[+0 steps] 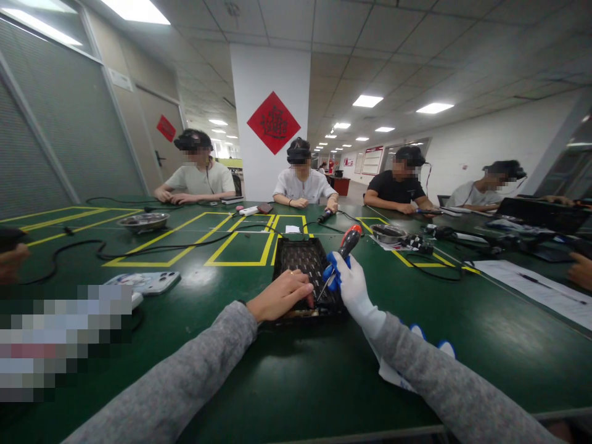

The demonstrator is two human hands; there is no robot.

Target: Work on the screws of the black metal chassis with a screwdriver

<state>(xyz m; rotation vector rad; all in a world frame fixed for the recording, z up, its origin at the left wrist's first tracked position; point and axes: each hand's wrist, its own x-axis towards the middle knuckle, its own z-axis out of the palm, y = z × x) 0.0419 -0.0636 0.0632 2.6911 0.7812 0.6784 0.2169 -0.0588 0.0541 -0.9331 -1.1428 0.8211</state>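
A black plastic housing [296, 256] with a patterned, grid-like inner face lies on the green table in front of me. My left hand [287, 295], bare with a ring, rests across its lower left part. Its fingers stretch to the right, fingertips down near the lower middle. My right hand [352, 285] wears a white glove with blue finger coating. It is closed around a screwdriver [351, 239] with a red and black handle. The thin shaft slants down left toward the housing, close to my left fingertips. Whether the tip touches a screw is too small to tell.
Beneath my right forearm lies another white and blue glove [398, 370]. A phone [143, 282] is at left. Metal bowls [144, 222] [388, 233], black cables [152, 254], yellow tape [238, 264] and paper sheets [531, 287] are on the green table [208, 370]. Several people sit opposite.
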